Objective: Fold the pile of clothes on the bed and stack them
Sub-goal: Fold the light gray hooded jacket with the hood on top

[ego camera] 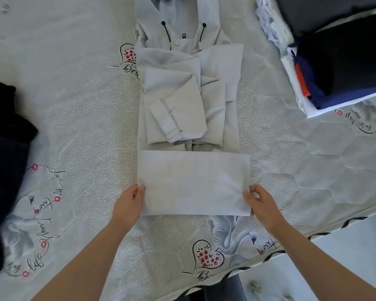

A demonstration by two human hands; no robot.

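Task part complete. A stack of folded clothes (326,83) sits at the upper right of the frame; a dark unfolded pile (7,166) remains at the left edge of the bed (74,105). The garment in hand, a pale grey hooded shirt (189,105), lies centre frame: sleeves are folded inward and the bottom hem is turned up once. Further folds and stacking are judged outstanding.

The left hand (129,203) pinches the lower-left corner of the turned-up panel, thumb on top. The right hand (262,203) pinches the lower-right corner likewise. The panel spans between both hands, flat on the bed.
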